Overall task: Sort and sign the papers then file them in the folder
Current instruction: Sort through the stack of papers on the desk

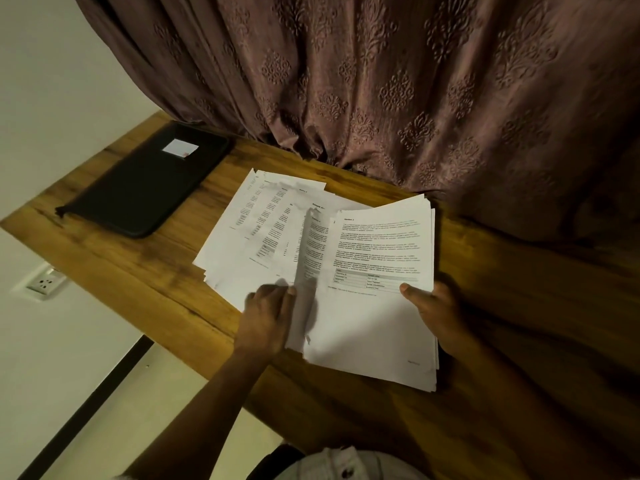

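A stack of printed white papers (374, 306) is lifted off the wooden table (145, 282) at its right side. My right hand (436, 313) grips that stack at its right edge, thumb on the top page. My left hand (268, 317) pinches the edge of one sheet (306, 271), which stands turned up on edge and blurred. Several loose printed pages (263, 230) lie fanned out on the table to the left of the stack. A black zipped folder (145, 185) with a small white label lies shut at the table's far left.
A brown patterned curtain (398, 91) hangs along the table's far edge and touches it. White wall (52, 81) is at the left, with a power socket (46, 282) below the table's left edge. Floor shows beneath.
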